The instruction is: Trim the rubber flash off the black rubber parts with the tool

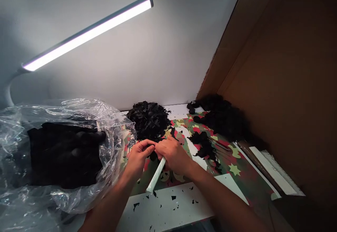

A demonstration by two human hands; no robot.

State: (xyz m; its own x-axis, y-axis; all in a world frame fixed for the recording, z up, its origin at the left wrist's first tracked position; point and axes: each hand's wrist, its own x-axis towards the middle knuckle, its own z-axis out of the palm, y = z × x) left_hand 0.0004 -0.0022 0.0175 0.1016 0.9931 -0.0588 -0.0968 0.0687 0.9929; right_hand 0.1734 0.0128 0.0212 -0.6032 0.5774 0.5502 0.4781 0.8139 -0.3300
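Note:
My right hand (pixel 172 153) is wrapped round a stick-like tool with a white, tape-wrapped handle (pixel 156 176). The handle slants down and to the left out of my fist, and the tool's other end is hidden. Touching it from the left, my left hand (pixel 140 154) has thumb and forefinger pinched together. Something dark shows at those fingertips, too covered to make out. Just beyond both hands rises a heap of black scraps (pixel 149 119). Under them lies a red, green and yellow patterned sheet (pixel 184 178).
At left, a clear plastic bag (pixel 113 161) holds black rounded pieces (pixel 76 151). Dark shreds (pixel 204 146) and what looks like metal tweezers (pixel 221 144) lie at right, before a larger black pile (pixel 223 119). A cardboard wall (pixel 284 84) bounds the right; a lamp (pixel 89 33) hangs above.

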